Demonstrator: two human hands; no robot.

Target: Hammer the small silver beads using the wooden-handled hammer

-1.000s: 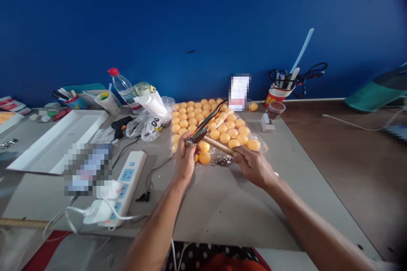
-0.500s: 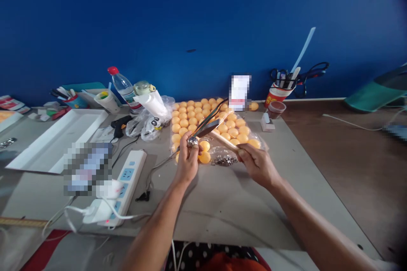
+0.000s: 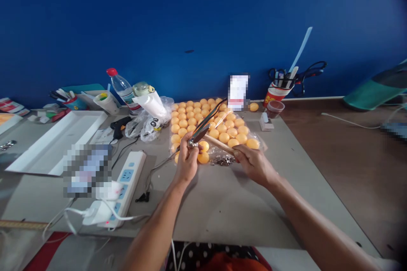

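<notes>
My left hand (image 3: 187, 163) is closed around a shiny, round metal piece (image 3: 192, 143) held up at the fingertips. Wrapped round a wooden handle, my right hand (image 3: 254, 164) grips a hammer (image 3: 221, 144). Its dark head lies at the metal piece; whether they touch I cannot tell. Dark cords (image 3: 211, 114) run up and right from behind my left hand. Beneath and beyond both hands are orange ping-pong balls (image 3: 182, 123) in clear plastic. A heap of small shiny metal pieces (image 3: 223, 161) sits between the hands, partly hidden by the right one.
A white power strip (image 3: 135, 165) with plugs stands to the left, near a blurred phone (image 3: 89, 169) and a white box lid (image 3: 60, 139). Behind are a glue gun (image 3: 120, 127), a red-capped bottle (image 3: 122, 87) and a cup of tools (image 3: 277, 92). A blue wall rises behind.
The hammer head has swung down and slightly left to the metal piece in my left hand. My right hand has shifted slightly left; my left hand has hardly moved.
</notes>
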